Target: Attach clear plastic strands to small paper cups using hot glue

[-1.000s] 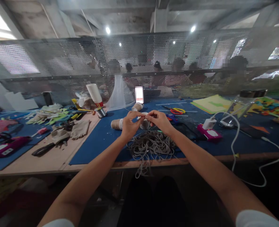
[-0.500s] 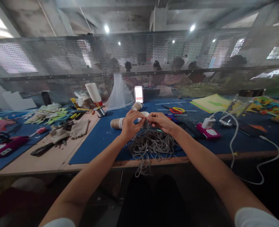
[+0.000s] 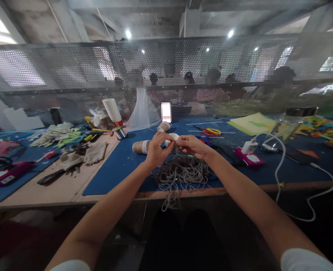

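White cup (image 3: 174, 135) sits between the two hands, just behind the meeting fingertips and above the near middle of the blue mat (image 3: 112, 165); its pale rim shows, but the hands cover so much of its side that whether it rests on the mat or is held up cannot be told. The left hand (image 3: 157, 147) has its thumb and forefinger brought nearly together at the cup's near edge, with a small gap showing behind the tips; the right hand (image 3: 193, 145) has its fingers curled in and its thumb and forefinger drawn close to meet the left. Whether either pinch grips the rim, or something thin beside it, is too small to tell. Working from both sides like this probably lets one hand steady while the other makes fine adjustments. Just below the wrists lies a loose heap of grey cord (image 3: 183, 173), some loops hanging over the table edge, perhaps kept close for easy reach. One twine-wrapped roll (image 3: 140, 147) lies on its side by the left hand, and a second wrapped roll (image 3: 164, 127) lies tilted beyond it, both seemingly set aside to leave the middle to the hands. Red-and-yellow scissors (image 3: 211, 131) lie farther back on the right, near enough to fetch, and a magenta power block (image 3: 249, 158) bears a white plug (image 3: 250, 146).
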A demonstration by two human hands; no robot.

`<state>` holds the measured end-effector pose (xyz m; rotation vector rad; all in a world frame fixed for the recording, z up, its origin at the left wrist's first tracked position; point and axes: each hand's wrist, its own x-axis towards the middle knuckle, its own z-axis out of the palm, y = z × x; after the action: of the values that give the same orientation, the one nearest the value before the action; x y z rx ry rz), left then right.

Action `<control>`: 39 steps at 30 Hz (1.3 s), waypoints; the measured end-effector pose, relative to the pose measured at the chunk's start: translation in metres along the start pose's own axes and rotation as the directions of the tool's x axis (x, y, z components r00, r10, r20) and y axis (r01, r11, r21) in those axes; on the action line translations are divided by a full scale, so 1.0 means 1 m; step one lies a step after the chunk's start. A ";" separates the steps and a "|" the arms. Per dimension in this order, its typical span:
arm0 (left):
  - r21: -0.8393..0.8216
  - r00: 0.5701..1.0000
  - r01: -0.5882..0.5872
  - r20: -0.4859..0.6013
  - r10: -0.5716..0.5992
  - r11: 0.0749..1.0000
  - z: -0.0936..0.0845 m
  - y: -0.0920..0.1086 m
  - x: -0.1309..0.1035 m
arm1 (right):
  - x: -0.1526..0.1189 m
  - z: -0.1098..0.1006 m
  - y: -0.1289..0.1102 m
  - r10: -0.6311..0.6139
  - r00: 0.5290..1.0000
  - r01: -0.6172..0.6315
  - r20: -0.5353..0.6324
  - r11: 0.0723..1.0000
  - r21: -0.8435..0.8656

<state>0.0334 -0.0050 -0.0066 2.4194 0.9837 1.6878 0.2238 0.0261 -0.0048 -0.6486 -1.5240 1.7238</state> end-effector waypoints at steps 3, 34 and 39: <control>-0.040 0.999 0.046 -0.022 -0.047 0.998 0.000 0.002 0.000 | -0.001 0.002 0.001 -0.004 1.000 0.004 0.026 1.000 -0.005; -0.177 0.931 0.350 -0.046 -0.363 0.920 0.004 -0.028 0.003 | 0.018 -0.008 0.016 -0.490 0.830 0.286 -0.266 0.784 -0.550; -0.374 0.866 0.447 -0.047 -0.498 0.812 0.002 -0.029 0.004 | 0.020 -0.008 0.026 -0.390 0.900 0.228 -0.195 0.803 -0.550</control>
<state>0.0223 0.0208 -0.0144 1.6685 1.0755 1.6821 0.2131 0.0466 -0.0294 -0.8263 -1.7623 0.9086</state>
